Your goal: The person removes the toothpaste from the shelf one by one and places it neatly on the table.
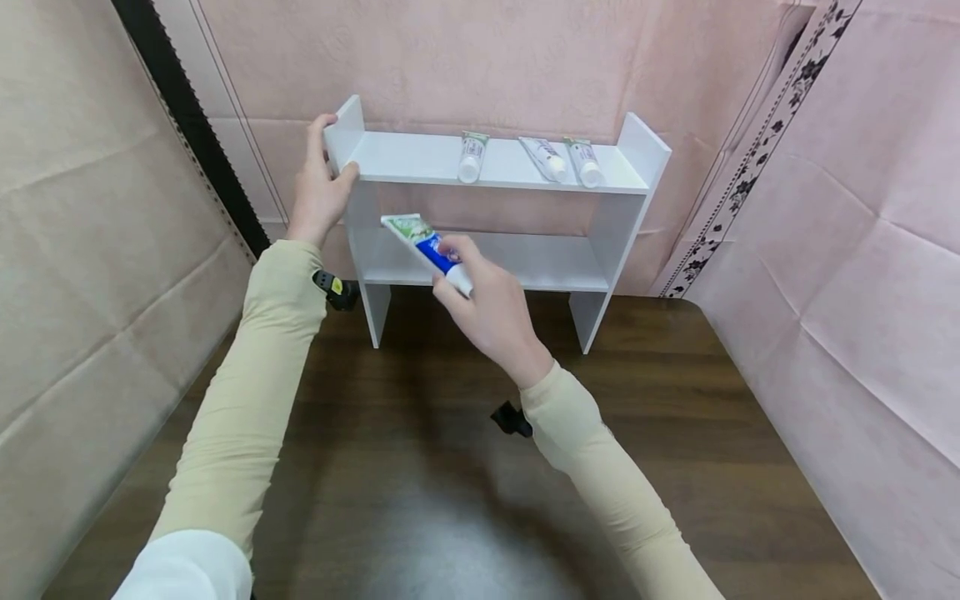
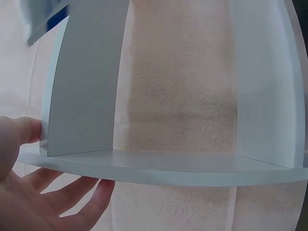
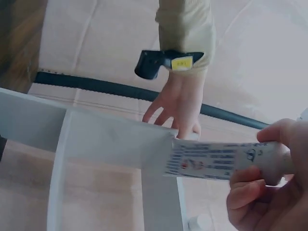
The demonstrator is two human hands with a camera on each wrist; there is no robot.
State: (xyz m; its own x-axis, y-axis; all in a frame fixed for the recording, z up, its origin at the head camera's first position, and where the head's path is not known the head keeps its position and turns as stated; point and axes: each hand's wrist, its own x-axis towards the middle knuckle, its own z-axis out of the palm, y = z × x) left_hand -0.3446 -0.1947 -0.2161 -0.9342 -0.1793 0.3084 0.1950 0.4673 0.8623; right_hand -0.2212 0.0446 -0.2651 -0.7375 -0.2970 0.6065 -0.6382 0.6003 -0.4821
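Observation:
A white two-tier shelf [image 1: 487, 171] stands against the pink cloth backdrop. My left hand [image 1: 321, 187] grips the shelf's left side panel near its top; in the left wrist view the thumb is on one side of the panel and the fingers on the other. My right hand [image 1: 491, 308] holds a blue, green and white toothpaste tube [image 1: 431, 247] by its capped end, in front of the lower tier. The right wrist view shows the printed back of this toothpaste tube [image 3: 207, 160]. Three white tubes lie on the top tier: one tube [image 1: 472, 157] near the middle, another tube [image 1: 543, 158] and a third tube [image 1: 583, 162] towards the right.
The shelf's lower board [image 1: 532, 260] has a blank white surface in view. Below lies a dark wooden surface [image 1: 450, 467]. Light cloth walls rise at the left [image 1: 97, 208] and right [image 1: 840, 250]. Black wrist cameras sit on both sleeves.

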